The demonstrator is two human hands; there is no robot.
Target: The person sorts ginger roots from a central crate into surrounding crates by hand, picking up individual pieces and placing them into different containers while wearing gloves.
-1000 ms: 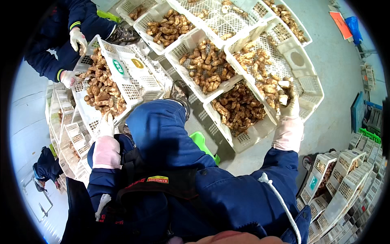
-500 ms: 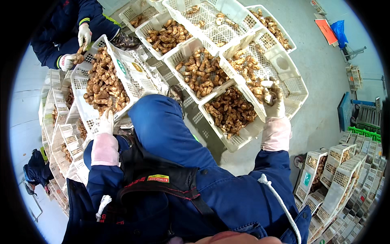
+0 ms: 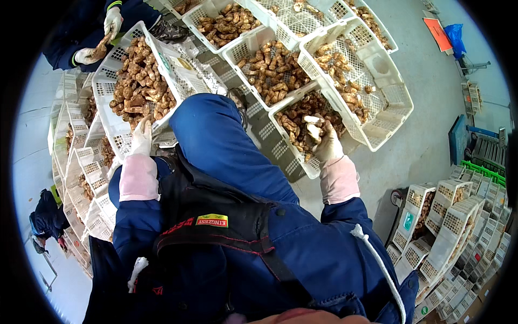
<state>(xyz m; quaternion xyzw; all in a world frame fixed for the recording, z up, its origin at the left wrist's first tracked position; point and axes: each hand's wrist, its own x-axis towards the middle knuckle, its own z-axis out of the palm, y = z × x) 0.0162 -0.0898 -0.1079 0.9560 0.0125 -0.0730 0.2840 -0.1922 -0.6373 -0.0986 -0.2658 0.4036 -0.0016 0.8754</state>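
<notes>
A: What is differing from half a second ago?
B: Right grip (image 3: 330, 147) is now hovering over the near crate (image 3: 311, 170), having left the right crate (image 3: 398, 102); it is grasping mushrooms (image 3: 314, 132). Left grip (image 3: 142, 139) is still touching the left crate (image 3: 104, 93); clench: cannot tell.
A: Mushroom appearance?
B: They are showing whitish, brown-marked, paler than those lying below.

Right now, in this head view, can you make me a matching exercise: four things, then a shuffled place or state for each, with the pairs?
1. Left hand
2. Right hand
3. Orange sheet
4. Co-worker's hands

A. Beside a crumpled blue object
B. Upper left, with one brown mushroom
C. At the near edge of the leftmost mushroom-filled crate
D. Holding pale-ended mushrooms

Pairs: 1-C, 2-D, 3-A, 4-B
</notes>
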